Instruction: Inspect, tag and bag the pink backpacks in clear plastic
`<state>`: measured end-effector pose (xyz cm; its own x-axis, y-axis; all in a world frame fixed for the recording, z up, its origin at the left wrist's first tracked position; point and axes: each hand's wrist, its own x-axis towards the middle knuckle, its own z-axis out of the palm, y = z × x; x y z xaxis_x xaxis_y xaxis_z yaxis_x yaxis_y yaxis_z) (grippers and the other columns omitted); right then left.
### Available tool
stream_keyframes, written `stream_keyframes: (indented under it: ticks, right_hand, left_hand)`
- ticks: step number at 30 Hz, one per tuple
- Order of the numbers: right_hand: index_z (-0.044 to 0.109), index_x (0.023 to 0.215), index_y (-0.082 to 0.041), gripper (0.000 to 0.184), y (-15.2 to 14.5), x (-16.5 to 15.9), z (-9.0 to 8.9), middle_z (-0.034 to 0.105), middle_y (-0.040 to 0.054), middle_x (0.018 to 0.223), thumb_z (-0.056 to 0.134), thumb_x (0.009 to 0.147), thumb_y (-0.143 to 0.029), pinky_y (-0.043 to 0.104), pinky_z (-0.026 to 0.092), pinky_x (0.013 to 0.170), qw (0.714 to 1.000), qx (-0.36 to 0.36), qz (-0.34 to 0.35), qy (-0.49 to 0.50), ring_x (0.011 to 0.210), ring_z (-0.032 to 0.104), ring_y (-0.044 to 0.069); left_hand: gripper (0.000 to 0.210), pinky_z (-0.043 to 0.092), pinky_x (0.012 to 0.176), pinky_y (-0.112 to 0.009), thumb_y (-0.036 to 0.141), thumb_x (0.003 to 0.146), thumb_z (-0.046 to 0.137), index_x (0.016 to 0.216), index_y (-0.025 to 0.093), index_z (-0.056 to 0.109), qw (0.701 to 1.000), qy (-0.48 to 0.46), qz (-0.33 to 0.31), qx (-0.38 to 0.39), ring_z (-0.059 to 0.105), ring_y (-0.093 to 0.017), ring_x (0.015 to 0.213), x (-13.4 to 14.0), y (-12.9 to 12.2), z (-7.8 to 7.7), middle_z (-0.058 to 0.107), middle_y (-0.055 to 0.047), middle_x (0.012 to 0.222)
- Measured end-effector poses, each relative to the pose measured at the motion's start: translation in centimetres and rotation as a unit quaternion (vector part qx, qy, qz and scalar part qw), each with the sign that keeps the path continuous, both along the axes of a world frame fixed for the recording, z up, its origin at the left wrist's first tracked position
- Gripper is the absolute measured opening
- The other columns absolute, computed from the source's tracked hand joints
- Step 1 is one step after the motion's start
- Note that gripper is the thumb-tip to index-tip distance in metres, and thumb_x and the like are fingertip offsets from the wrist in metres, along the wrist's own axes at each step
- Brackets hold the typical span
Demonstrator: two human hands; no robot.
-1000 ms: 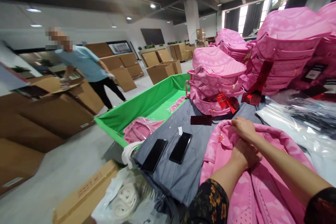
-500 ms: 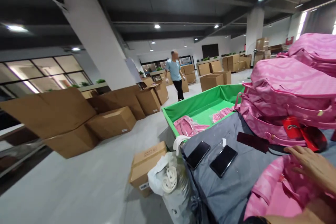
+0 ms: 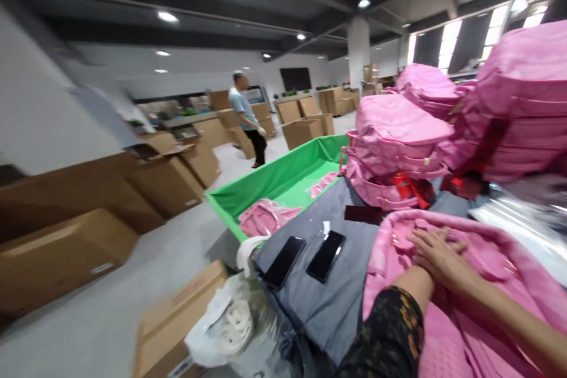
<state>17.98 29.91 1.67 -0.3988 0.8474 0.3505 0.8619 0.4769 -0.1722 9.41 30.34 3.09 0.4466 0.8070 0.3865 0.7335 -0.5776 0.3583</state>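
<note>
ceiling lamps lit | windows glaring | soft blur | edges stretched

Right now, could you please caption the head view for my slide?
Two hands overlap at a pink bag, near two phones on grey cloth.

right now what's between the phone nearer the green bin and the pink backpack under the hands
In the head view: another black phone, lying on grey cloth, with cloth between it and the pink backpack.

A pink backpack, mottled in paler and deeper shades, lies on the grey-covered counter, its thick rounded rim curving around the far end (the near end runs out of view).
</note>
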Motion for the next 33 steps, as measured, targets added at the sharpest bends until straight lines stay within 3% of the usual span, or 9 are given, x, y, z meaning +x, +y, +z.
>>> stream_keyframes:
  ticks: [3, 6, 10, 15, 20, 24, 27, 30, 33]
  right_hand:
    - [0.064, 0.131, -0.032, 0.040, -8.8, 2.7, 0.7, 0.062, 0.0093, 0.138, 0.046, 0.096, -0.039, 0.053, 0.039, 0.112, 0.998, -0.048, 0.040, -0.011, 0.131, 0.053, 0.031]
    - [0.061, 0.137, -0.030, 0.044, -13.5, 3.5, 0.9, 0.059, 0.0097, 0.144, 0.039, 0.101, -0.042, 0.054, 0.036, 0.115, 0.991, -0.129, 0.034, -0.026, 0.136, 0.050, 0.029]
    - [0.063, 0.135, -0.024, 0.043, -13.3, 3.6, -1.0, 0.057, 0.0094, 0.147, 0.036, 0.103, -0.031, 0.057, 0.032, 0.115, 0.989, -0.127, -0.053, -0.055, 0.143, 0.042, 0.028]
    - [0.060, 0.139, -0.022, 0.045, -12.2, 3.0, -3.2, 0.057, 0.0085, 0.147, 0.034, 0.103, -0.029, 0.055, 0.034, 0.113, 0.995, -0.067, -0.065, -0.026, 0.141, 0.044, 0.028]
    - [0.063, 0.132, -0.019, 0.040, -12.6, 2.6, -3.1, 0.062, 0.0119, 0.141, 0.040, 0.101, -0.029, 0.050, 0.040, 0.108, 0.990, -0.010, -0.116, 0.075, 0.134, 0.052, 0.029]
    - [0.063, 0.123, -0.015, 0.041, -15.2, 3.0, -0.5, 0.071, 0.0152, 0.117, 0.030, 0.102, -0.024, 0.040, 0.050, 0.091, 0.986, 0.025, -0.126, 0.103, 0.105, 0.066, 0.024]
    - [0.068, 0.104, -0.020, 0.026, -18.1, 2.1, 2.3, 0.073, 0.0094, 0.097, 0.046, 0.096, -0.029, 0.035, 0.049, 0.082, 0.995, -0.004, 0.079, 0.055, 0.089, 0.065, 0.021]
    - [0.069, 0.091, -0.021, 0.014, -19.7, 0.2, 3.4, 0.070, 0.0066, 0.087, 0.060, 0.083, -0.029, 0.035, 0.046, 0.075, 0.943, -0.088, 0.318, -0.048, 0.082, 0.062, 0.021]
    - [0.068, 0.089, -0.021, 0.012, -19.3, -1.0, 1.9, 0.065, 0.0007, 0.069, 0.063, 0.079, -0.027, 0.033, 0.040, 0.062, 0.912, -0.135, 0.375, -0.099, 0.063, 0.055, 0.018]
  left_hand:
    - [0.040, 0.054, 0.090, -0.027, 0.028, 0.096, 0.043, 0.112, 0.011, 0.075, 0.998, -0.049, -0.018, -0.040, 0.066, -0.019, 0.113, -0.3, 0.3, 0.7, 0.069, -0.017, 0.128]
    - [0.046, 0.041, 0.112, -0.040, 0.014, 0.097, 0.039, 0.137, 0.011, 0.059, 0.992, -0.077, -0.042, -0.086, 0.056, -0.023, 0.130, -0.7, 0.4, 0.8, 0.060, -0.017, 0.141]
    - [0.040, 0.046, 0.107, -0.037, 0.015, 0.100, 0.034, 0.126, 0.017, 0.064, 0.977, -0.077, -0.128, -0.153, 0.061, -0.020, 0.120, -3.5, -3.8, 1.8, 0.067, -0.010, 0.128]
    - [0.042, 0.048, 0.081, -0.030, 0.048, 0.103, 0.038, 0.093, 0.018, 0.066, 0.897, 0.035, -0.407, -0.168, 0.061, -0.018, 0.082, -8.6, -12.8, 3.2, 0.067, -0.003, 0.088]
    - [0.029, 0.045, 0.077, -0.031, 0.027, 0.098, 0.047, 0.075, 0.018, 0.061, 0.865, 0.167, -0.471, -0.040, 0.057, -0.018, 0.074, -6.5, -13.7, -1.1, 0.064, -0.005, 0.076]
    - [0.025, 0.045, 0.088, -0.038, 0.024, 0.098, 0.044, 0.090, 0.015, 0.066, 0.900, 0.148, -0.411, -0.002, 0.059, -0.023, 0.089, -4.7, -12.2, -4.0, 0.067, -0.010, 0.089]
    - [0.030, 0.041, 0.100, -0.046, 0.033, 0.096, 0.052, 0.116, 0.013, 0.064, 0.938, 0.098, -0.333, -0.001, 0.055, -0.028, 0.109, -4.9, -12.3, -4.4, 0.065, -0.014, 0.112]
    - [0.040, 0.042, 0.104, -0.044, 0.033, 0.093, 0.057, 0.129, 0.017, 0.058, 0.955, 0.086, -0.281, -0.044, 0.051, -0.027, 0.115, -5.7, -12.2, -4.0, 0.059, -0.013, 0.127]
    - [0.042, 0.046, 0.103, -0.038, 0.030, 0.095, 0.053, 0.135, 0.018, 0.054, 0.937, 0.075, -0.331, -0.078, 0.051, -0.024, 0.116, -6.8, -11.6, -4.0, 0.056, -0.012, 0.132]
